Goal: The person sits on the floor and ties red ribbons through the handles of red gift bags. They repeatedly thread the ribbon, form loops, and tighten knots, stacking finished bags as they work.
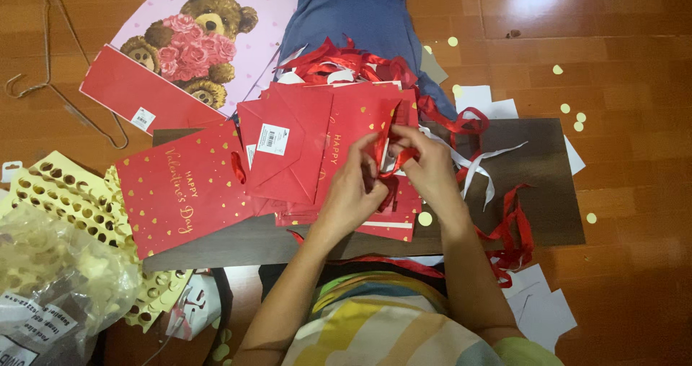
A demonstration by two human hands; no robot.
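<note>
Where both hands meet, red ribbon point(398, 157) pinched between left fingers point(366, 165) and right fingers point(412, 158) — over red bags point(346, 128).

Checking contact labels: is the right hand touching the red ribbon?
Touching. The head view shows the right hand with its fingers pinched on the red ribbon over the stack of red gift bags, with no gap; the left hand meets it there.

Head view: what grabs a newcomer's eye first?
Both hands, left hand and right hand, meet at centre, pinching a red ribbon over a stack of red gift bags on a dark board. Upper left lies a pink teddy-bear bag; lower left, punched yellow sheets.
</note>
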